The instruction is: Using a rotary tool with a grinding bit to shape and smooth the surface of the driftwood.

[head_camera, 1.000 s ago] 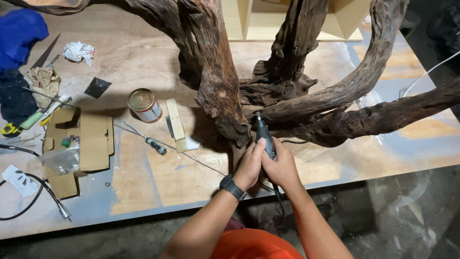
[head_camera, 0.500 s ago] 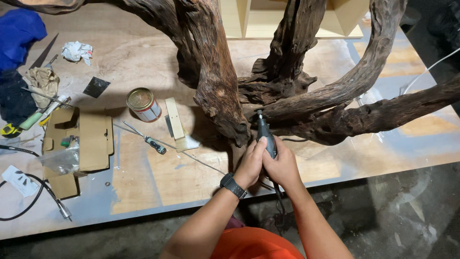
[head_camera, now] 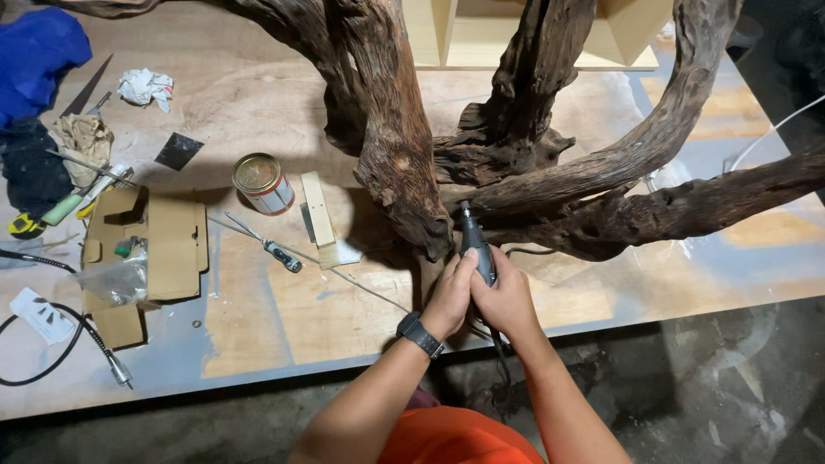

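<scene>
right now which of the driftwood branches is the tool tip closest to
The thick branch hanging down left of centre: the rotary tool, gripped by both hands, points beside its lower end. The other branches sweep off right.

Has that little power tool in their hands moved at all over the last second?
No. The rotary tool keeps its tip at the same spot on the driftwood, both hands wrapped round it, just as before.
</scene>
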